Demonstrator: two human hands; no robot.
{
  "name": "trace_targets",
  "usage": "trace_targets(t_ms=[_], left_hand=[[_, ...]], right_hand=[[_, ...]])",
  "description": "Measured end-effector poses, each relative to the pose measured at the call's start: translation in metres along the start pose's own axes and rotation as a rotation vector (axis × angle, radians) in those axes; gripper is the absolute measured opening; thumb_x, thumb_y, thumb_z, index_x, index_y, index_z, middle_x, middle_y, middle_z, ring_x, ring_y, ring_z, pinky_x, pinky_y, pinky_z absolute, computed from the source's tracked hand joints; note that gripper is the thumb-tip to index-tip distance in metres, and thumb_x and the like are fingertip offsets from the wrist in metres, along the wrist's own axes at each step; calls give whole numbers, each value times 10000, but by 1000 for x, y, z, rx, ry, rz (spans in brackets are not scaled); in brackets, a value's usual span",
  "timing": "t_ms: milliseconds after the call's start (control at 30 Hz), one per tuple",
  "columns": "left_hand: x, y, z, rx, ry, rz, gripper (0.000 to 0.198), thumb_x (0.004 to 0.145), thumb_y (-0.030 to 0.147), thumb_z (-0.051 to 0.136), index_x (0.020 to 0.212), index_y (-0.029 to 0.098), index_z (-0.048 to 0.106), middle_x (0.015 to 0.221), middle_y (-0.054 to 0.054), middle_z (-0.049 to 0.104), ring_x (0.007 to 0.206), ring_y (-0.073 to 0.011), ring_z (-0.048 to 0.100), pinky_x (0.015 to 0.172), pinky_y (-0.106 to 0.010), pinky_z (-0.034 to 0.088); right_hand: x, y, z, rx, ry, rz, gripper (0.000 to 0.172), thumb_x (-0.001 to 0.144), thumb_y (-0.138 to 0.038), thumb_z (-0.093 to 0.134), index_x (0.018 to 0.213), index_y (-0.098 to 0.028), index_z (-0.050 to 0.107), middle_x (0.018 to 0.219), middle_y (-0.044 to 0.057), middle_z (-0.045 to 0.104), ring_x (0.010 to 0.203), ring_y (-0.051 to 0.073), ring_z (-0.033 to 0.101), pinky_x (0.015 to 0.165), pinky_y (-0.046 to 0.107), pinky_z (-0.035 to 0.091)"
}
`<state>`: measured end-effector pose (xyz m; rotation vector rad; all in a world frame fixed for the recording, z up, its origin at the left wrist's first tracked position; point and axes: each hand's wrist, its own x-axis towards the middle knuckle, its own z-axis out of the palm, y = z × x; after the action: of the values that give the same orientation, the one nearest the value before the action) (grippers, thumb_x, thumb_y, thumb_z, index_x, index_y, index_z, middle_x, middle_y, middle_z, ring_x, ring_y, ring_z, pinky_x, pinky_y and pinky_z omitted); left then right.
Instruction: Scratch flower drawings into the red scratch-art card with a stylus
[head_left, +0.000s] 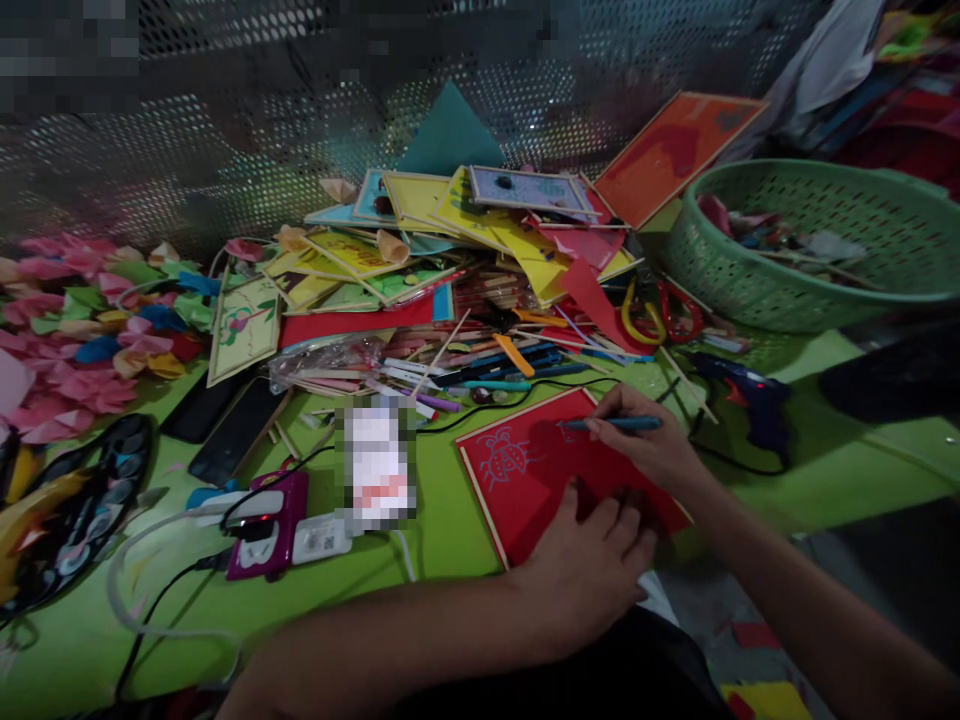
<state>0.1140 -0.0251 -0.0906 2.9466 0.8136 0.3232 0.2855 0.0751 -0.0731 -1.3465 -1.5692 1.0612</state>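
A red card (pixel 540 500) edged with thin wooden sticks lies tilted at the table's near edge. On its left part is a light-blue line drawing of a spotted beetle (pixel 504 460). My right hand (pixel 645 440) pinches a blue pen (pixel 636 423), its tip at a small light-blue mark right of the beetle. Flat on the lower part of the card rests my left hand (pixel 592 560), fingers spread and slightly bent, holding nothing. My hands and right forearm cover part of the card's right side.
Behind the card, framed pictures (pixel 495 215), sticks and pens are heaped. A green basket (pixel 825 290) and a glue gun (pixel 750 400) sit to the right. Leftward are a lit phone (pixel 379 465), a purple power strip (pixel 289 530) with cables, dark phones (pixel 240 430) and paper flowers (pixel 82 330).
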Motion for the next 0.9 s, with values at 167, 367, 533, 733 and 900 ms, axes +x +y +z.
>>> trace_targets(t_ms=[167,367,533,733,900], left_hand=[[2,-1,-4,10,-32,1,524,1065,446,438,1484,152,544,1550,-145,532,1364,-271,477,1120,-587,432],[1,-1,-4,6,-37,4,507,1066,432,436,1477,159,552,1545,-145,533,1370,-272,478,1125,-586,429],[1,0,0,8,-37,7,507,1065,432,437,1478,161,547,1527,-140,539,1358,-275,482,1126,-594,429],[2,0,-2,7,-41,2,527,1056,455,462,1487,159,533,1531,-131,538,1350,-265,485,1127,-582,436],[1,-1,-4,17,-40,2,529,1053,451,466,1482,152,539,1542,-135,534,1346,-265,488,1130,-582,430]], right_hand=[[0,1,-1,-37,-7,6,308,809,-495,807,768,-245,631,673,-8,614,595,161,533,555,294,423],[-1,1,-1,-52,-22,-2,346,815,-556,796,770,-247,648,689,3,626,610,174,553,564,304,450],[-1,-2,-1,-60,-33,-8,367,810,-579,801,766,-244,658,684,7,644,607,170,558,567,302,458],[-2,-6,-1,-24,-103,-7,341,836,-553,795,786,-238,672,700,12,671,625,169,584,590,299,472],[-2,-7,-2,-16,-124,-2,366,831,-581,795,777,-237,680,705,18,676,632,170,586,585,293,472]])
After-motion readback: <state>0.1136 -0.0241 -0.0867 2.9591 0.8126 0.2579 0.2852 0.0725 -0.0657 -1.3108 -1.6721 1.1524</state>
